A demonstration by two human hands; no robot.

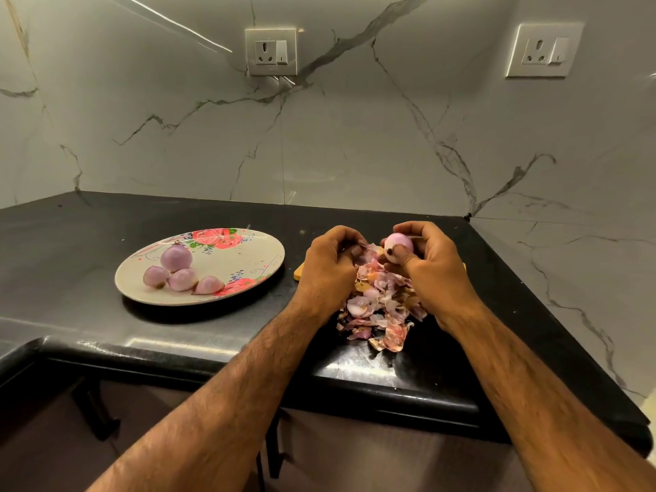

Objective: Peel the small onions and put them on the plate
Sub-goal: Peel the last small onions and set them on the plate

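Desk [88, 236]: black, set in a corner of marble-patterned wall.

Right hand [431, 264]: the fingers are clenched around one small onion [399, 243], with the thumb laid across its near face. The onion is held above the desk. Its visible surface is pale pink and smooth.

Left hand [328, 268]: it sits just at 9 o'clock of the held onion. The fingers are curled in and pinch a thin strip of skin [371, 247] that runs across to the onion.

Peel heap [380, 307]: loose pink and brown skins lie on the desk between the two wrists, at 6 o'clock of the held onion. They spread toward the desk's front edge.

Plate [248, 257]: round, with a floral print. It rests on the desk at 9 o'clock of the hands, apart from them. Four peeled onions sit in its 8 o'clock portion. The largest [176, 257] is farthest back. Three smaller ones [155, 276], [182, 279], [209, 285] lie in a row in front of it, close together.

Wooden board [298, 273]: only a corner shows beside the left hand; the rest is hidden.

Wall: two switch sockets [271, 51], [545, 49] are mounted at 12 and 2 o'clock of the hands.
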